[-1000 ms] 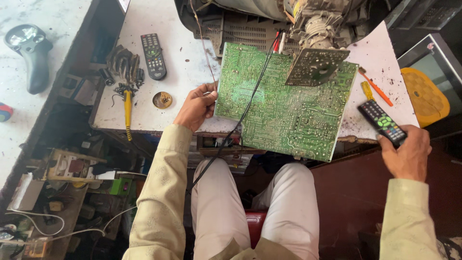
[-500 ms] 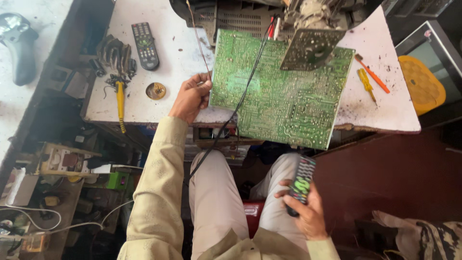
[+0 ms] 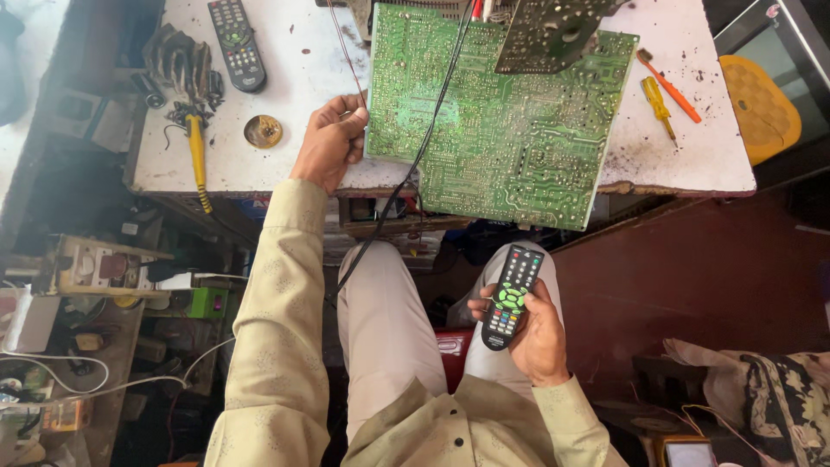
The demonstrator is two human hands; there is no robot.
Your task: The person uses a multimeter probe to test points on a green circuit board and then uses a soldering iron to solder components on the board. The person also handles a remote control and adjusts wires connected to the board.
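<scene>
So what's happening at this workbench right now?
A seated person is working at a white bench. Their left hand grips the left edge of a large green circuit board, which overhangs the bench's front edge. Their right hand holds a black remote control over their lap, buttons facing up. A second remote, a yellow-handled soldering iron and two screwdrivers lie on the bench, untouched.

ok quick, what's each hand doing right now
Left hand: closed on the edge of the green circuit board.
Right hand: holding a black remote.
</scene>
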